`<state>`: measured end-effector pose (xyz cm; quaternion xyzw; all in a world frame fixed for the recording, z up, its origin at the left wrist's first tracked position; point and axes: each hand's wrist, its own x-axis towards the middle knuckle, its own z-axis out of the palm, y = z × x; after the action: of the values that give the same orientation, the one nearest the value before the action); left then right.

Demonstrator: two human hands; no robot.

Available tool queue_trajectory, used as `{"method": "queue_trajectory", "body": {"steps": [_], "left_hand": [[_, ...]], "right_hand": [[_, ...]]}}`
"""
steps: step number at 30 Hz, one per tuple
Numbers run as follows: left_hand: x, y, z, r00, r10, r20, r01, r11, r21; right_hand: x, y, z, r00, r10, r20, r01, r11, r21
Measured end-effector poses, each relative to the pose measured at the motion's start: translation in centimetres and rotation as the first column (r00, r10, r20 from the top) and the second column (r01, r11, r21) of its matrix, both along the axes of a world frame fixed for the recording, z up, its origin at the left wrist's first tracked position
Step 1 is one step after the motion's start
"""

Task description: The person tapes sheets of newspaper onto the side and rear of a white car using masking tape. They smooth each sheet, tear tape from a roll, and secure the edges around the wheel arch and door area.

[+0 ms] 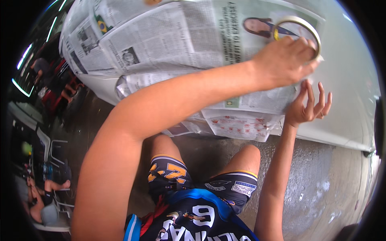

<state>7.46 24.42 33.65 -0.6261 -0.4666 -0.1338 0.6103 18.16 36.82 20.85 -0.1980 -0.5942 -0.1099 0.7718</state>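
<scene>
My left hand (287, 60) reaches across to the far right, its fingers closed on a roll of masking tape (317, 35). The pale roll stands on edge, with its ring opening around some of my fingers. Just below it is my right hand (305, 106), palm partly turned up and several fingers stretched apart. The tip of one right finger lies at the edge of the newspaper (205, 44); whether it presses tape there I cannot make out. Newspaper sheets cover much of a smooth, pale vehicle panel (345, 80), whose bare surface shows to the right of both hands.
A looser printed sheet (241, 124) hangs over the panel's lower edge, above my knees. Wet-looking concrete floor (309, 180) lies below right. At the left, people sit on or near white chairs (58, 152), and another person (44, 70) is farther back.
</scene>
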Motion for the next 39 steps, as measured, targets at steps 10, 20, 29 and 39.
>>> {"method": "queue_trajectory", "body": {"steps": [10,20,29,39], "left_hand": [[1.3,0.3,-0.2,0.999,-0.028,0.025,0.027,0.997,0.069],[11.5,-16.1,-10.9,0.39,-0.231,0.891,0.308,0.945,0.111],[10.4,-25.7,-15.0,-0.037,0.05,0.998,0.402,0.915,-0.031],[6.7,-29.0,-16.3,0.061,0.135,0.989,-0.05,0.99,-0.132]], "right_hand": [[-0.1,0.3,-2.8,0.985,-0.019,0.173,0.033,0.997,-0.076],[9.8,-18.1,-6.9,0.103,0.802,-0.588,-0.838,-0.249,-0.486],[8.2,-24.1,-8.8,-0.236,0.479,-0.846,-0.484,-0.813,-0.326],[4.0,-23.0,-5.4,0.03,0.998,0.05,-0.429,0.058,-0.901]]}}
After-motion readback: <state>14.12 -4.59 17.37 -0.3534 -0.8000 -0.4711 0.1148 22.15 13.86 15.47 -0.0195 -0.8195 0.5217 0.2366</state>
